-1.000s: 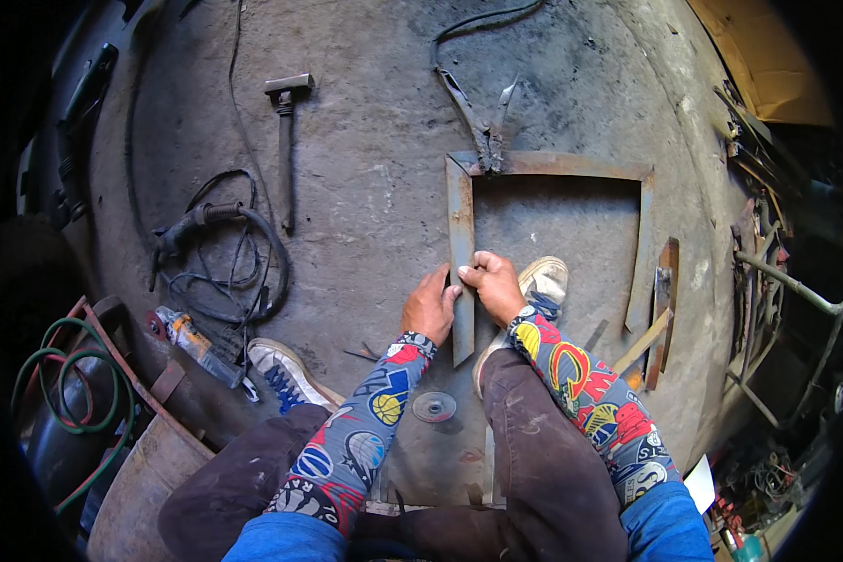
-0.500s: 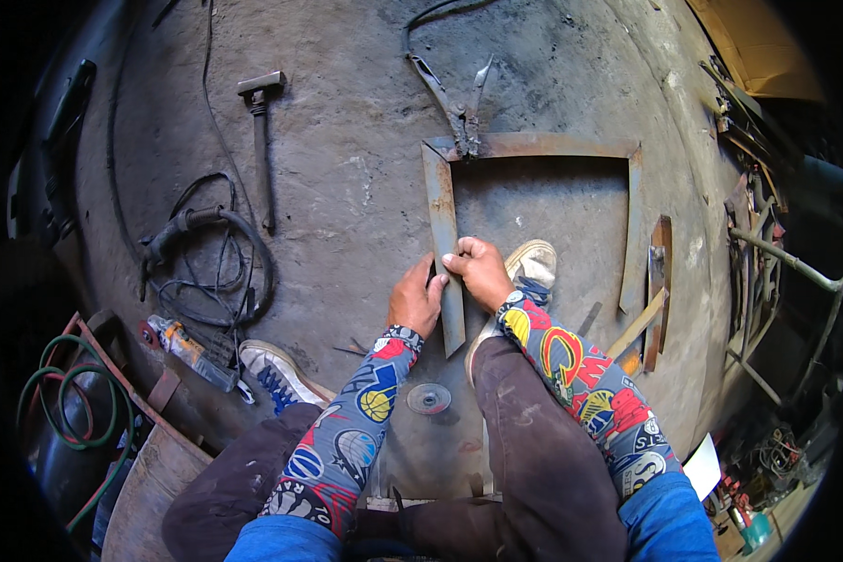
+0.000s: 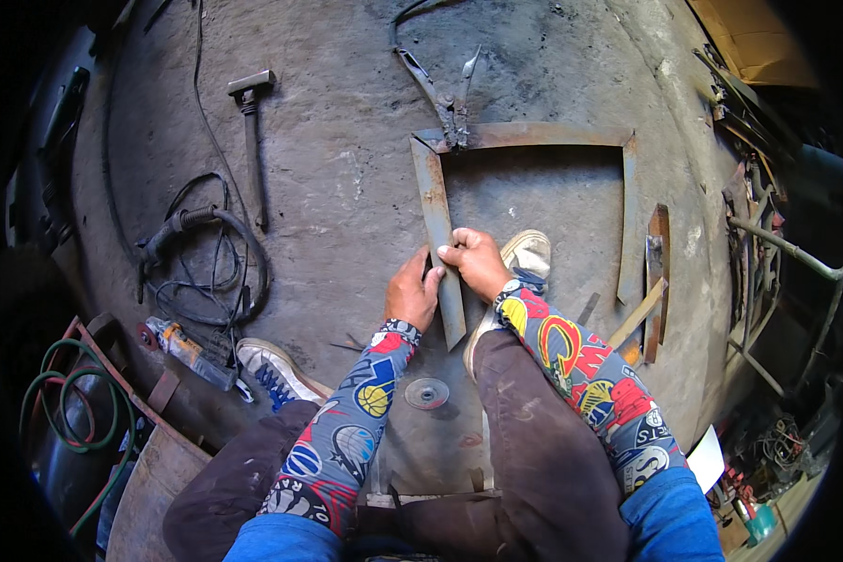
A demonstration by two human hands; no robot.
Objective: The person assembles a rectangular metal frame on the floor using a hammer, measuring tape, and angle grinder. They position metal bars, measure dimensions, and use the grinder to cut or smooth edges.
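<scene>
A three-sided frame of rusty angle iron (image 3: 553,136) lies on the concrete floor, its near side unclosed. My left hand (image 3: 412,292) closes on the lower part of its left bar (image 3: 433,201) from the left, thumb at the edge and fingertips partly hidden. On the same bar, slightly higher, my right hand (image 3: 479,264) grips from the right, with the thumb on top and fingers curled. A ground clamp (image 3: 451,110) bites the far left corner, where the left bar meets the top bar with a visible seam.
To the left lie a hammer (image 3: 251,140), a coiled cable with a welding holder (image 3: 192,220), and an angle grinder (image 3: 192,354). A cutting disc (image 3: 427,393) rests between my feet. Rusty metal pieces (image 3: 658,281) and a wooden stick (image 3: 637,323) lie right; scrap bars (image 3: 787,253) stand beyond.
The whole view has shifted slightly, so the floor things sit a little higher and further left. Both hands keep their hold on the left bar.
</scene>
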